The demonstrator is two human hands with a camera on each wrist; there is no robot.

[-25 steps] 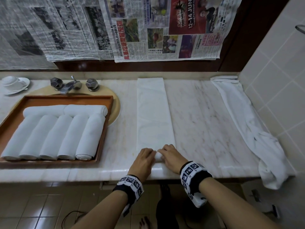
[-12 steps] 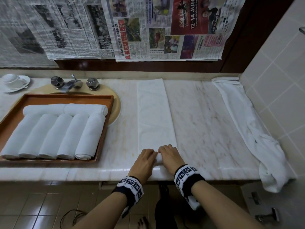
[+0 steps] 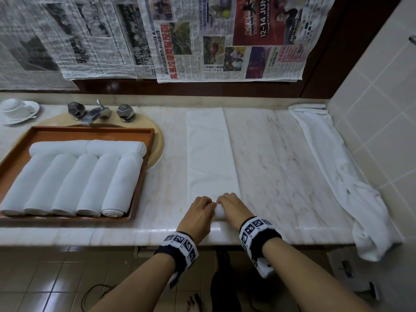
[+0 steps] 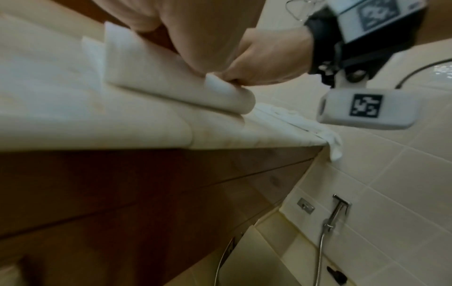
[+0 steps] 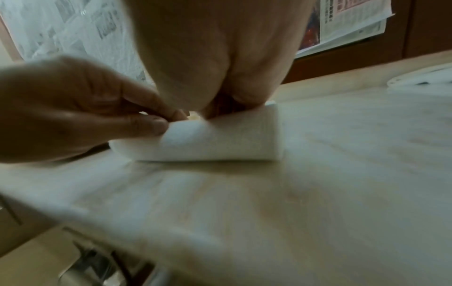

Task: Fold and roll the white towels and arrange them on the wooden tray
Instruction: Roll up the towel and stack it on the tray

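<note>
A long folded white towel (image 3: 210, 154) lies as a strip across the marble counter (image 3: 281, 176). Its near end is a small roll (image 3: 219, 212) (image 4: 171, 85) (image 5: 220, 139). My left hand (image 3: 199, 213) and right hand (image 3: 233, 208) sit side by side on that roll, fingers curled over it and pinching it. On the left, the wooden tray (image 3: 139, 181) holds several rolled white towels (image 3: 90, 179), two of them lying crosswise at the back.
Another white towel (image 3: 342, 176) lies unfolded along the right wall, its end hanging over the counter edge. A faucet with two knobs (image 3: 99, 112) and a sink rim sit behind the tray. A cup and saucer (image 3: 18, 110) stands far left. Newspapers (image 3: 202, 39) hang above.
Both hands stayed on the near end of the towel and edged slightly away from me; the roll under them has grown a little.
</note>
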